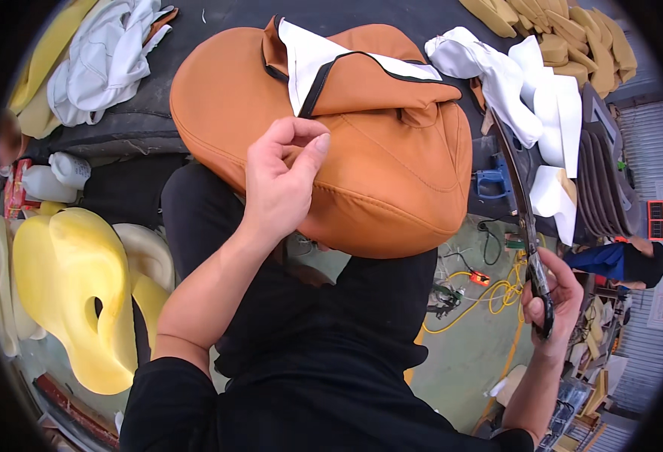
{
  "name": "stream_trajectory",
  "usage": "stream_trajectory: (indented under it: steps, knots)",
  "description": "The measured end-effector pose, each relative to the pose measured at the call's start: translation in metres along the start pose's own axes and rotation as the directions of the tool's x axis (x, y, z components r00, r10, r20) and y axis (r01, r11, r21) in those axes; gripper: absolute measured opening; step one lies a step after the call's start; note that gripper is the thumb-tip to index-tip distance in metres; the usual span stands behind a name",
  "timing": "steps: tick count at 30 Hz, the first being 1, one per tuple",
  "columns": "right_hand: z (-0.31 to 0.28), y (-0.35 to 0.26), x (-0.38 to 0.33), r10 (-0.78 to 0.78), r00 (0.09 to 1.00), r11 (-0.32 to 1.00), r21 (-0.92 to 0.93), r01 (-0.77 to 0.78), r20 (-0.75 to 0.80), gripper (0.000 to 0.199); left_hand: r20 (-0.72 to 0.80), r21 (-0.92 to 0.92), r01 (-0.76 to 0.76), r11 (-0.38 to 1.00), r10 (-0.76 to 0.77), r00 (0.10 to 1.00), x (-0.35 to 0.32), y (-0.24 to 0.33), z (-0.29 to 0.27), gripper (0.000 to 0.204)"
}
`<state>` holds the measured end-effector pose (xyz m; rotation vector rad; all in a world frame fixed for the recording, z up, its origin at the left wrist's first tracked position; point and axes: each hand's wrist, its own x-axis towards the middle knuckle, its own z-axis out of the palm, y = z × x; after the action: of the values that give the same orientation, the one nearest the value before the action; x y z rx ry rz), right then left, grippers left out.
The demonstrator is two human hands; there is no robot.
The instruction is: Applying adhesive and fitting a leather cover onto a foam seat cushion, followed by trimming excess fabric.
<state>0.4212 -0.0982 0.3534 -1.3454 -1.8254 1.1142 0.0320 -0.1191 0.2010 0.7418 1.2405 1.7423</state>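
Observation:
A tan leather-look seat rests across my knees and against the dark bench edge. Its cover is folded back on top, where a flap shows white lining and black edging. My left hand is over the near side of the seat, right beside the flap's lower corner. Its fingers are curled, with thumb and forefinger drawn together; whatever they may pinch is hidden. Off to the right, my right hand grips the black handle of a long, narrow, dark tool pointing up and away. Its exact kind is unclear.
White covers lie on the bench at far left, others at right. Tan foam pieces are piled far right. Yellow foam stands left. Yellow cable crosses the floor. Another person is at right.

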Motion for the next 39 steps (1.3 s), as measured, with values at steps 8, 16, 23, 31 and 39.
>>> stream_trajectory:
  steps: [8,16,23,31,39]
  knots:
    - [0.033,0.06,-0.015,-0.025,0.996,0.987,0.156,0.037,-0.081,0.095,0.264,0.526,-0.399,0.751,0.302,0.916,-0.013,0.011,0.015,0.028]
    - [0.035,0.085,0.021,-0.254,0.967,0.961,-0.105,0.256,0.031,0.079,0.052,0.607,-0.322,0.727,0.368,0.928,-0.045,-0.004,0.003,0.036]
    - [0.013,0.075,0.094,-0.365,0.879,0.901,-0.122,0.417,0.308,0.078,-0.206,0.334,-0.234,0.913,0.313,0.927,-0.08,-0.04,0.009,0.089]
    - [0.099,0.08,0.115,-0.321,0.872,0.917,0.353,0.189,0.368,0.081,-0.26,0.066,-0.244,0.967,0.253,0.932,-0.08,-0.015,0.061,0.08]
    - [0.155,0.05,0.076,-0.353,0.771,0.861,0.506,0.047,0.53,0.083,-0.453,-0.056,-0.33,0.942,0.27,0.849,-0.093,-0.014,0.019,0.079]
